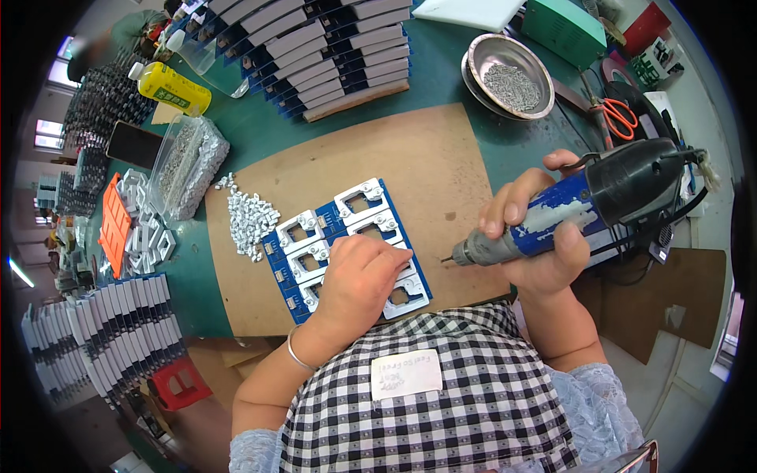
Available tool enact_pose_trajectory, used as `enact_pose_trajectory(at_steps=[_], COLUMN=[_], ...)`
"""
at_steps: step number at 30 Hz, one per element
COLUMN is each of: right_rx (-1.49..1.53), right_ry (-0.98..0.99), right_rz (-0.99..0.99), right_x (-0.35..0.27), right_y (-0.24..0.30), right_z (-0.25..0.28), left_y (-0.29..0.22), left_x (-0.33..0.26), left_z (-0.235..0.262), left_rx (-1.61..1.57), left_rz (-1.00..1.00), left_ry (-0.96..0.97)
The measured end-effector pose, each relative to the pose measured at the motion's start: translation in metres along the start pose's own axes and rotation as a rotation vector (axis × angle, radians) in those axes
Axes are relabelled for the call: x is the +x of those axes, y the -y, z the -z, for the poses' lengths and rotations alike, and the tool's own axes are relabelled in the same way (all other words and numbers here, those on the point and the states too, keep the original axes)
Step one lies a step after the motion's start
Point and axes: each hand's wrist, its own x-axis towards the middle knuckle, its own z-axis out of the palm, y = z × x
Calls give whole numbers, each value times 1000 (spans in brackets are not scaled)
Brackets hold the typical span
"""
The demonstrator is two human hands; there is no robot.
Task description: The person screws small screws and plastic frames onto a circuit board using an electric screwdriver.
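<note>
My right hand [556, 264] is wrapped round a blue and black electric screwdriver [556, 213], its bit pointing left, above the brown board and apart from the panel. A blue circuit board panel [323, 214] lies in front of me, carrying two columns of white plastic frames [363, 197]. My left hand [359, 280] rests over the panel's middle, fingers bent and pressed together at the right column; whatever is between the fingertips is hidden. Left of the panel lies a loose pile of small white plastic pieces [251, 223].
Under the panel is a brown board [418, 146] on the green table. Metal bowls [475, 61] with screws stand back right, near a green box [564, 33]. Stacked panels [339, 59] rise behind. At left are a clear tub [193, 162], phone [132, 146] and yellow bottle [173, 88].
</note>
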Motion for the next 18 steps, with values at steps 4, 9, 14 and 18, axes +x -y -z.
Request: enact_pose_trajectory(at_steps=[4,9,14,18], right_rx=[70,132,127,113], right_ry=[26,56,40,73], right_rz=[-19,-35,-57,-43], right_x=[1,1,0,1], right_y=[-5,-7,-6,-1], right_z=[3,1,-5,-15], left_y=[-5,-5,-4,-2], left_x=[-2,-2,-3,-3], left_z=[-1,-3,-6,-6], left_rx=[114,116,95,89], left_rz=[-62,-59,-53,-38], left_ry=[30,13,-1,-5])
